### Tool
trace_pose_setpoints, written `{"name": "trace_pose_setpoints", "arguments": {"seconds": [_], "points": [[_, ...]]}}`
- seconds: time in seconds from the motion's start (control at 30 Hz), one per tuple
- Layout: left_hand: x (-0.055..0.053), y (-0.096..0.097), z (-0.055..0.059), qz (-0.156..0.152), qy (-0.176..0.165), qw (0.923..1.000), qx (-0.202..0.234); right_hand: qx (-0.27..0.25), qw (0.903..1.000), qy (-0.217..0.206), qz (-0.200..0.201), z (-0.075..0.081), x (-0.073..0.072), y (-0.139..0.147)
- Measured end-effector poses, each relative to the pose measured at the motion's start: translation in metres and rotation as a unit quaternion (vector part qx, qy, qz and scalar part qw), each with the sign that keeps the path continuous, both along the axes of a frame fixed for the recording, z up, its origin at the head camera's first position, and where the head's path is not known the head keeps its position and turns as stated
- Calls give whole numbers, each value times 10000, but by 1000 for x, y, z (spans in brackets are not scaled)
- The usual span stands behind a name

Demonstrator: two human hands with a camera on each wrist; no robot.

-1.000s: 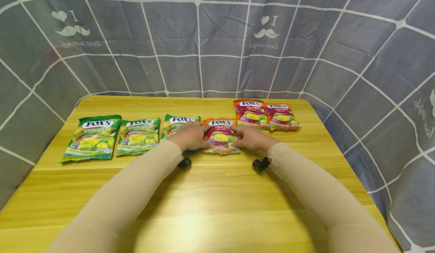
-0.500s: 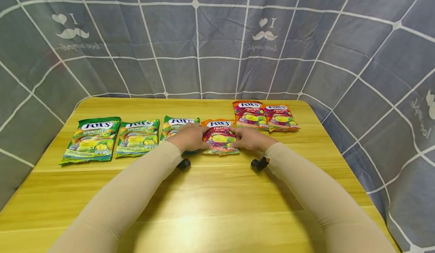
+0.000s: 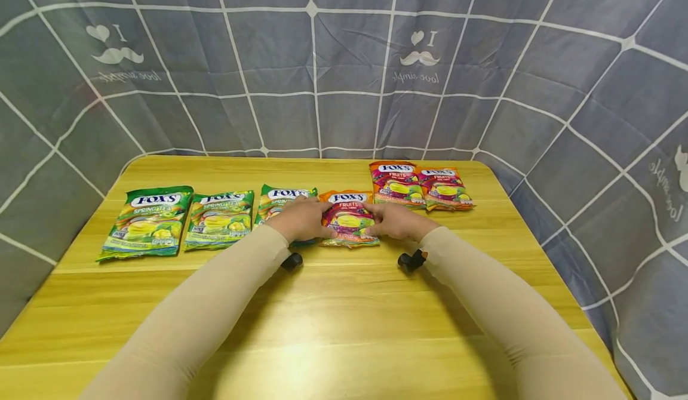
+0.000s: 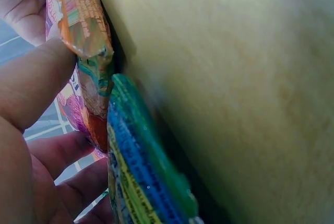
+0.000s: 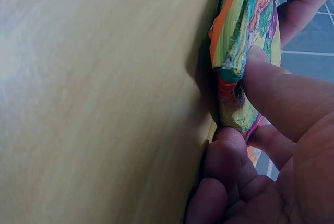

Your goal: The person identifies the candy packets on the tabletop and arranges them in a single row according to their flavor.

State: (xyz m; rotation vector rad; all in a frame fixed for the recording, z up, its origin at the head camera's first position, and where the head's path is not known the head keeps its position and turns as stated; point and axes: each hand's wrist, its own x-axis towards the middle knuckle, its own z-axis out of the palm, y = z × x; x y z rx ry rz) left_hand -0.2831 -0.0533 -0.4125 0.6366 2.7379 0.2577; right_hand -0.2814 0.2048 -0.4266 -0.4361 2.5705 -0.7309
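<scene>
In the head view a red and orange bag of Fox's Fruits candy (image 3: pixel 349 216) lies flat on the wooden table between the two hands. My left hand (image 3: pixel 302 218) grips its left edge, thumb and fingers set along the side. From the opposite side my right hand (image 3: pixel 402 221) holds the right edge, thumb on the front corner. A green bag of Spring Tea candy (image 3: pixel 274 199) lies just left of it, partly hidden beneath my left hand. The left wrist view shows the green bag's end (image 4: pixel 148 166) close against the red one's side (image 4: pixel 88 36).
Two more green bags lie to the left, a large one (image 3: pixel 147 221) and a smaller one (image 3: pixel 220 220). Two Fruits bags, one (image 3: pixel 398 183) beside the other (image 3: pixel 445 188), lie at the back right. A grey checked curtain (image 3: pixel 285 60) surrounds the table (image 3: pixel 344 316).
The head view shifts slightly. Both hands stay at the sides of the red candy bag, and the bags keep their places.
</scene>
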Motion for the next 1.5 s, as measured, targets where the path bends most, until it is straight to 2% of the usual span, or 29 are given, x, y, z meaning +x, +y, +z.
{"name": "trace_pose_setpoints", "arguments": {"seconds": [0.3, 0.9, 1.33, 1.4, 1.5], "points": [[0, 2, -3, -21, -6, 10000, -53, 51, 9999, 52, 141, -3, 0, 2], [0, 3, -3, -87, -63, 9998, -195, 123, 9998, 33, 125, -8, 0, 2], [-9, 9, 15, -209, -59, 9995, -207, -19, 9998, 182, 79, -4, 0, -1], [-12, 11, 18, -254, 18, 9994, -213, -164, 9998, 116, 38, -1, 0, 1], [-16, 15, 20, -256, 310, 9989, -231, -250, 9994, 194, -143, 4, 1, 8]]}}
